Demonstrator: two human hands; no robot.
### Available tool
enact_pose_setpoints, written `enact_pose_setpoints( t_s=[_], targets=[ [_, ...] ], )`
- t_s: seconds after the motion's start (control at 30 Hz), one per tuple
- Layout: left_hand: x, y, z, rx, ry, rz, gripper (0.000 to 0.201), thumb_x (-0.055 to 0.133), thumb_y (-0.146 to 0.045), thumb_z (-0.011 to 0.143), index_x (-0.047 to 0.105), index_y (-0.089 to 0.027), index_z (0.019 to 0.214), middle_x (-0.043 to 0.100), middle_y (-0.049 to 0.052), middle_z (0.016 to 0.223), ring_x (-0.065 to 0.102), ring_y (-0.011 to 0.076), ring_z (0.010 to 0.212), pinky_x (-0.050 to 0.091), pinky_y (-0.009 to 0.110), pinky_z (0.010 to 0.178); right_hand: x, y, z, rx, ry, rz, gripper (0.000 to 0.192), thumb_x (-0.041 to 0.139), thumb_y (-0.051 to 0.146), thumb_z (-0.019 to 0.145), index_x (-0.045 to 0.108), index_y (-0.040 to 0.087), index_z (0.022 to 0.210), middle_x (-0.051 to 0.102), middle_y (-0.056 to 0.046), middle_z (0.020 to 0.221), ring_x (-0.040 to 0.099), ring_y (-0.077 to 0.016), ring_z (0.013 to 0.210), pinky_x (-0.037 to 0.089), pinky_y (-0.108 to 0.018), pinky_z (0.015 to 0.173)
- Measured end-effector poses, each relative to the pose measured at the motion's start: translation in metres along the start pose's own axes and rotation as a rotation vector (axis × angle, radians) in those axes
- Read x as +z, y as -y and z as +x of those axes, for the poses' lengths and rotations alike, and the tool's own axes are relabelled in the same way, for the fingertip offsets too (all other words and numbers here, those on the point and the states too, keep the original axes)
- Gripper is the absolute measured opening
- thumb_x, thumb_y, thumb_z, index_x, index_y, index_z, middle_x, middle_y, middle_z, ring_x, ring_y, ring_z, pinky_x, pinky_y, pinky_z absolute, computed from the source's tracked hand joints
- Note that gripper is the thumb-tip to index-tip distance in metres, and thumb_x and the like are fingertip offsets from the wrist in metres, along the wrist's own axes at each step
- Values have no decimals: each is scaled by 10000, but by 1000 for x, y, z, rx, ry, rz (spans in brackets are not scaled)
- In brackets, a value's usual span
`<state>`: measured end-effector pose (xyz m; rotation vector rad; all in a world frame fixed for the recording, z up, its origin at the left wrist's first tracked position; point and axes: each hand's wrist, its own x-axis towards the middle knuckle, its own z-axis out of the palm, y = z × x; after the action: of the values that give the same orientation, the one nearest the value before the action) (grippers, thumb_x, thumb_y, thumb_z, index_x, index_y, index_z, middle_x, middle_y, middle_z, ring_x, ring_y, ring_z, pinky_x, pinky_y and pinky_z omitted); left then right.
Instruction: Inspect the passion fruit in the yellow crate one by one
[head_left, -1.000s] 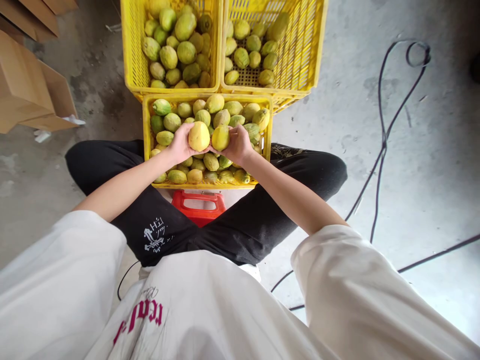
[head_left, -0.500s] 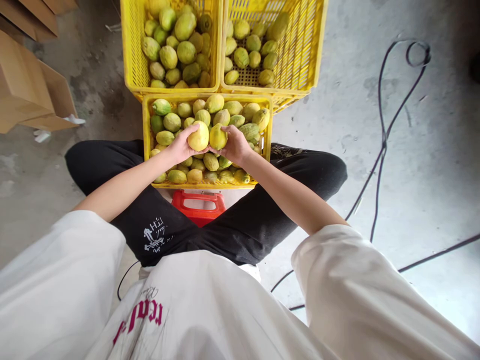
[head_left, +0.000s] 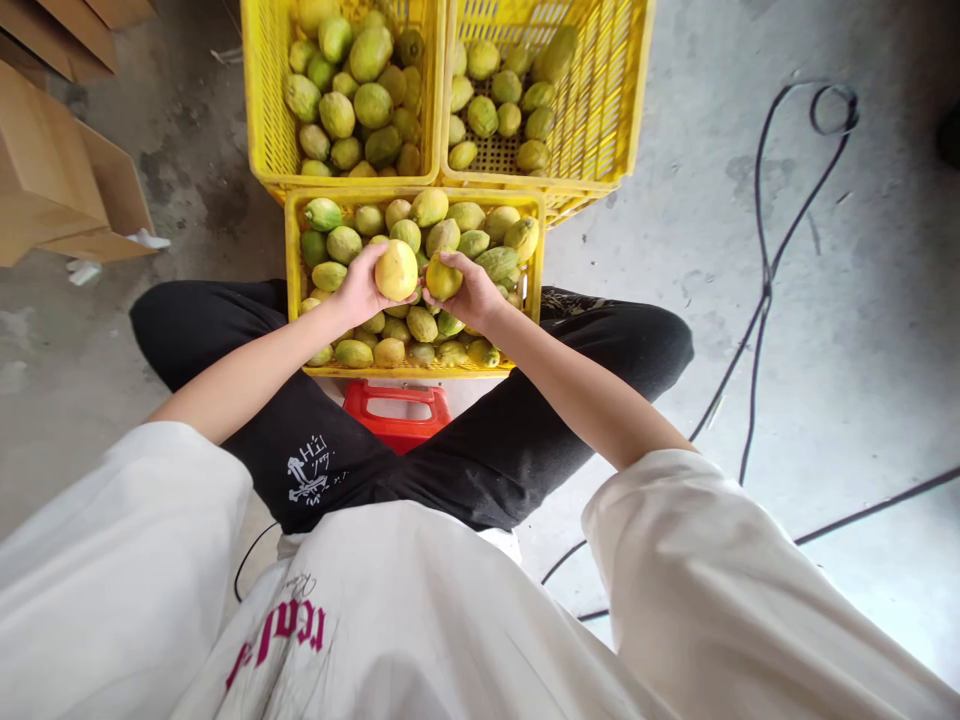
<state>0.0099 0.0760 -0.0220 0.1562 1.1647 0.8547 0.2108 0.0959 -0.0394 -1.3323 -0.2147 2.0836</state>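
Two yellow crates [head_left: 264, 110] of green-yellow fruit side by side on the far side, red stool [head_left: 397, 405] under black trousers [head_left: 487, 450], cardboard boxes [head_left: 56, 170] at left, black cables [head_left: 765, 270] trailing over grey concrete floor [head_left: 862, 350] at right

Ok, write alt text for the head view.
Seated person's left hand and right hand each hold a yellow fruit and a smaller fruit over the near yellow crate of green-yellow fruit. Two more crates sit beyond; cables cross the concrete floor.
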Motion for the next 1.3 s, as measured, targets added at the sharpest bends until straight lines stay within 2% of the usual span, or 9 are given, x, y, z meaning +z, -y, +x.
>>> enact_pose_setpoints(
  t_s=[0.13, 0.23, 0.43, 0.6, 0.7, 0.8, 0.97, 1.13, 1.3],
  targets=[
    [4, -3, 0, -34, 11, -79, 437, 444, -370, 1263, 746, -233, 1548, 941, 116, 1261, 869, 421, 1562, 729, 627, 1308, -6, -1, 5, 7, 31, 29, 177, 753, 473, 1184, 648, 332, 1197, 803, -25, 980, 827, -354, 1218, 748, -638, 1263],
    [3, -2, 2, -52, -3, -77, 431, 417, -385, 1283, 745, -239, 1521, 931, 107, 1176, 897, 390, 1523, 772, 572, 1242, -6, 1, 5, 22, 43, 41, 177, 622, 475, 1207, 663, 304, 1188, 790, -52, 982, 801, -367, 1319, 701, -654, 1318],
    [-5, 3, 9, -34, 1, -30, 465, 551, -481, 1309, 755, -194, 1612, 961, 149, 1333, 912, 371, 1473, 790, 497, 1186, -3, 0, 4, 28, 53, 29, 232, 731, 512, 1129, 642, 316, 1215, 797, -47, 1015, 824, -386, 1311, 767, -674, 1212],
    [-14, 8, 16, -25, 32, -42, 444, 701, -600, 1312, 736, -264, 1600, 955, 106, 1317, 929, 374, 1428, 756, 532, 1247, -4, -3, 6, -20, 17, 29, 346, 912, 443, 1025, 643, 357, 1224, 831, -14, 1070, 904, -363, 1178, 854, -589, 1022],
    [-15, 11, 16, 11, 26, -39, 454, 840, -633, 1252, 735, -284, 1524, 949, 82, 1242, 950, 369, 1385, 748, 510, 1241, -5, -2, 5, -6, 17, 41, 401, 978, 425, 980, 674, 394, 1240, 849, -8, 1062, 914, -370, 1095, 876, -600, 954],
    [-14, 12, 15, 21, 30, -31, 541, 892, -694, 1206, 726, -296, 1532, 953, 94, 1303, 958, 371, 1388, 748, 509, 1236, -6, 0, 3, 27, 25, 40, 402, 978, 482, 996, 691, 411, 1270, 862, -18, 1061, 915, -387, 1084, 877, -621, 936],
    [-7, 5, 10, -1, 31, -7, 400, 711, -576, 1280, 747, -250, 1510, 952, 132, 1339, 917, 405, 1466, 739, 552, 1267, -2, 1, 1, 29, 25, 15, 367, 959, 533, 1052, 677, 394, 1242, 865, -9, 1066, 898, -362, 1156, 849, -595, 1063],
    [2, -4, -2, -26, 32, -50, 403, 559, -457, 1252, 748, -229, 1525, 958, 172, 1360, 791, 505, 1640, 637, 633, 1395, 2, 3, -5, 6, 14, 19, 215, 751, 526, 1212, 634, 348, 1183, 836, -18, 1036, 824, -339, 1287, 749, -588, 1261],
    [4, -3, -4, -6, -3, -91, 384, 476, -345, 1226, 723, -235, 1498, 937, 154, 1373, 779, 459, 1677, 615, 649, 1418, -3, 3, -3, -12, 7, 58, 46, 609, 342, 1151, 611, 340, 1197, 821, -1, 1051, 813, -320, 1288, 699, -629, 1304]
  ],
)
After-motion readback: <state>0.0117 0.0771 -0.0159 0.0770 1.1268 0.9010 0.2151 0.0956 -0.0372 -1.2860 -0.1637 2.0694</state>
